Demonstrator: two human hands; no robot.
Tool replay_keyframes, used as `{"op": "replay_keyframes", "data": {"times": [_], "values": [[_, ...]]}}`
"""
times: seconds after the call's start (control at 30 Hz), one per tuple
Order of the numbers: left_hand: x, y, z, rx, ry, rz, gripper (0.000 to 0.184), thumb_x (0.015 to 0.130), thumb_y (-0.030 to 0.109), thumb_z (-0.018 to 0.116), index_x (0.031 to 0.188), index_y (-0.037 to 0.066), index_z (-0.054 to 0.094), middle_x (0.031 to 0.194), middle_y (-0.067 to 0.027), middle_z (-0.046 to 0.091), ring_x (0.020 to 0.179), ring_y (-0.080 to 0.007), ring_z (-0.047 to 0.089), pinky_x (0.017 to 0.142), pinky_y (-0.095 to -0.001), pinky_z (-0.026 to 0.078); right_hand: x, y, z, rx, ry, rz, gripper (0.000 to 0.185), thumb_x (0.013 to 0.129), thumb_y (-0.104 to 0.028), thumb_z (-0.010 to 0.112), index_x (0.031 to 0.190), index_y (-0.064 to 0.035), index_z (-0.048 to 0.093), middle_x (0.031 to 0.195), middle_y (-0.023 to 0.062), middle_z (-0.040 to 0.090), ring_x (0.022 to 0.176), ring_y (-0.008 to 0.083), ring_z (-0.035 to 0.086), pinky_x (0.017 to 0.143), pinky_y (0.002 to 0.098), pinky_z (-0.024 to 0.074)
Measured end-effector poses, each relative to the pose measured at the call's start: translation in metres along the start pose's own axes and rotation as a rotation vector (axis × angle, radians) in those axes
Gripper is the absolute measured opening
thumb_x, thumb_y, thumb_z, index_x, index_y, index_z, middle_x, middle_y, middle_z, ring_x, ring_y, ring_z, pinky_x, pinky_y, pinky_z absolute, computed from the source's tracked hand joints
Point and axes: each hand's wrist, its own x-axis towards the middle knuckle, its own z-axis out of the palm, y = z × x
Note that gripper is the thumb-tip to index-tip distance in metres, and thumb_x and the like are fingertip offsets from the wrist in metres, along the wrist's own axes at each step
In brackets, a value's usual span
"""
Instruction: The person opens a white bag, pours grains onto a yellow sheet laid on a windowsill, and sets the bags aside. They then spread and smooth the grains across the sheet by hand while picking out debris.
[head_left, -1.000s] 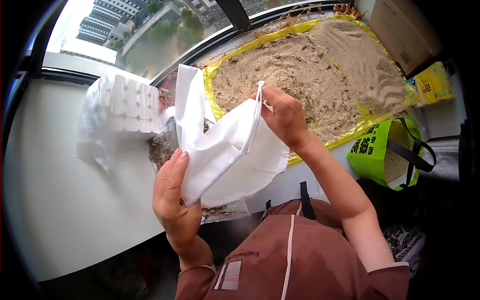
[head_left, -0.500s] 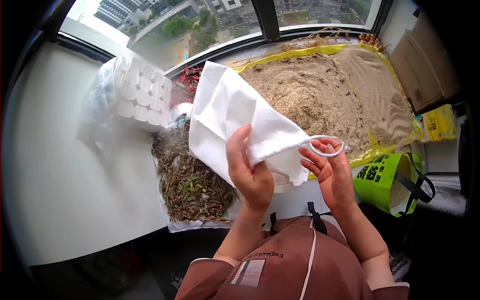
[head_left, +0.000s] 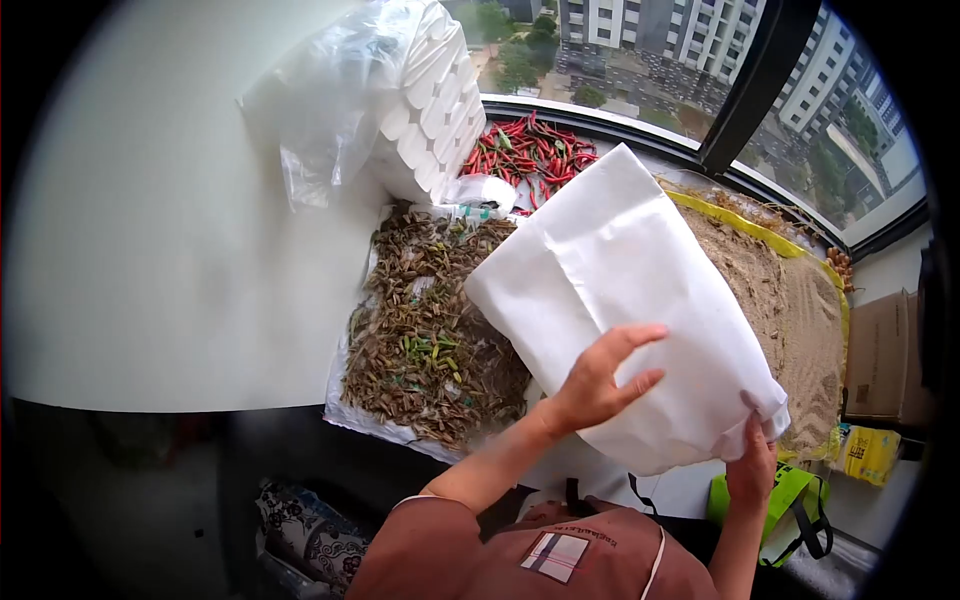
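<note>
- The white cloth bag (head_left: 640,290) is held up in front of the person, between the view of the brown, dried-looking pieces (head_left: 430,290) and the pale, grainy spread (head_left: 790,330); whether its underside touches either cannot be told.
- The right hand (head_left: 755,462) grasps the bag's lower right corner, with the cloth bunched up between thumb and fingers.
- The left hand (head_left: 592,385) is open, its fingers apart, in front of the bag's lower face. It grips nothing, and whether its fingertips press on the cloth cannot be told.
- The bag looks light for its size and probably holds little or nothing, since its face lies fairly flat.
- The cloth seems soft but with some body: it keeps a sharp crease and a folded band near its upper end. It would likely bend at those folds rather than stay rigid.
- It does not look fragile or especially slippery, though a flat palm would probably get less purchase than a pinch.
- The bunched corner seems a secure hold; a second pinch on the opposite long edge, well apart from the first, would spread the cloth and limit sagging.
- Held by one corner alone, the far end would probably droop towards the brown pieces.
</note>
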Motion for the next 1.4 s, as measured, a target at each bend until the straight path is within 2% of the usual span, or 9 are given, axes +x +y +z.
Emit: {"op": "replay_keyframes", "data": {"times": [0.13, 0.27, 0.43, 0.83, 1.03, 1.13, 1.27, 1.33, 1.4], "values": [[0.064, -0.175, -0.108, 0.792, 0.463, -0.195, 0.069, 0.088, 0.051, 0.048, 0.133, -0.001, 0.035, 0.133, -0.0239, 0.040, 0.125, -0.0372, 0.033, 0.104, -0.0476, 0.025, -0.002, 0.003, 0.001, 0.035, -0.014, -0.014, 0.041, 0.092, -0.018, 0.054, 0.128, -0.0006, 0.045, 0.121, 0.0094, 0.053, 0.110, 0.0225, 0.052, 0.092, 0.0389, 0.0433], [0.126, -0.299, -0.174, -0.098, 0.203, -0.412, 0.083, 0.086, 0.067, 0.038, 0.135, 0.000, 0.035, 0.129, -0.0170, 0.046, 0.122, -0.0269, 0.040, 0.102, -0.0389, 0.029, -0.002, 0.014, -0.004, -0.148, 0.047, -0.069, 0.045, 0.093, -0.024, 0.052, 0.129, 0.0000, 0.042, 0.119, 0.0113, 0.054, 0.107, 0.0216, 0.053, 0.090, 0.0371, 0.0447], [0.140, -0.175, -0.182, -0.434, 0.265, -0.339, 0.021, 0.083, 0.024, 0.069, 0.095, 0.005, 0.068, 0.082, 0.0033, 0.065, 0.071, -0.0032, 0.057, 0.065, -0.0183, 0.046, -0.004, -0.007, -0.039, -0.131, 0.025, -0.291, 0.045, 0.092, -0.023, 0.051, 0.131, -0.0023, 0.040, 0.124, 0.0124, 0.051, 0.113, 0.0251, 0.050, 0.091, 0.0390, 0.0442], [0.258, 0.218, -0.189, 0.342, 0.222, 0.638, 0.032, 0.084, 0.031, 0.066, 0.105, 0.006, 0.066, 0.101, -0.0089, 0.066, 0.101, -0.0181, 0.060, 0.092, -0.0305, 0.044, 0.014, -0.144, -0.118, 0.516, 0.051, -0.245, 0.024, 0.089, -0.030, 0.060, 0.105, -0.0121, 0.061, 0.093, 0.0000, 0.066, 0.087, 0.0130, 0.062, 0.079, 0.0280, 0.0507], [0.326, 0.242, -0.084, 0.790, 0.117, 0.517, 0.035, 0.085, 0.039, 0.063, 0.101, 0.009, 0.067, 0.098, -0.0077, 0.068, 0.097, -0.0230, 0.063, 0.087, -0.0387, 0.048, 0.085, -0.088, -0.146, 0.264, 0.229, -0.409, 0.045, 0.085, -0.033, 0.064, 0.119, -0.0064, 0.050, 0.107, 0.0067, 0.062, 0.108, 0.0226, 0.055, 0.099, 0.0394, 0.0418], [0.301, 0.253, -0.001, 0.778, 0.214, 0.485, 0.035, 0.085, 0.042, 0.061, 0.100, 0.012, 0.068, 0.098, -0.0078, 0.068, 0.097, -0.0224, 0.063, 0.088, -0.0387, 0.048, 0.124, -0.068, -0.150, 0.703, 0.224, -0.309, 0.030, 0.083, -0.021, 0.068, 0.109, -0.0110, 0.055, 0.103, 0.0040, 0.063, 0.097, 0.0168, 0.060, 0.084, 0.0384, 0.0523], [0.309, 0.320, 0.044, 0.697, 0.250, 0.622, 0.034, 0.084, 0.039, 0.063, 0.104, 0.012, 0.067, 0.104, -0.0092, 0.066, 0.101, -0.0219, 0.061, 0.095, -0.0422, 0.044, 0.141, -0.069, -0.186, 0.320, 0.380, -0.076, 0.016, 0.088, -0.022, 0.061, 0.103, -0.0168, 0.058, 0.089, -0.0029, 0.061, 0.071, 0.0123, 0.055, 0.064, 0.0278, 0.0471], [0.297, 0.355, 0.058, 1.067, 0.170, 1.050, 0.035, 0.084, 0.039, 0.063, 0.106, 0.012, 0.066, 0.106, -0.0102, 0.065, 0.102, -0.0227, 0.060, 0.097, -0.0428, 0.042, 0.123, -0.091, -0.176, 0.623, 0.373, -0.090, 0.016, 0.087, -0.019, 0.062, 0.102, -0.0148, 0.057, 0.091, -0.0003, 0.062, 0.074, 0.0117, 0.057, 0.065, 0.0286, 0.0481], [0.283, 0.360, 0.083, 0.907, 0.177, 0.744, 0.040, 0.086, 0.040, 0.059, 0.111, 0.009, 0.063, 0.107, -0.0111, 0.065, 0.107, -0.0236, 0.058, 0.101, -0.0435, 0.038, 0.111, -0.086, -0.172, 0.653, 0.265, -0.120, 0.023, 0.087, -0.015, 0.061, 0.108, -0.0081, 0.055, 0.093, 0.0026, 0.062, 0.080, 0.0147, 0.059, 0.071, 0.0322, 0.0508]]}}
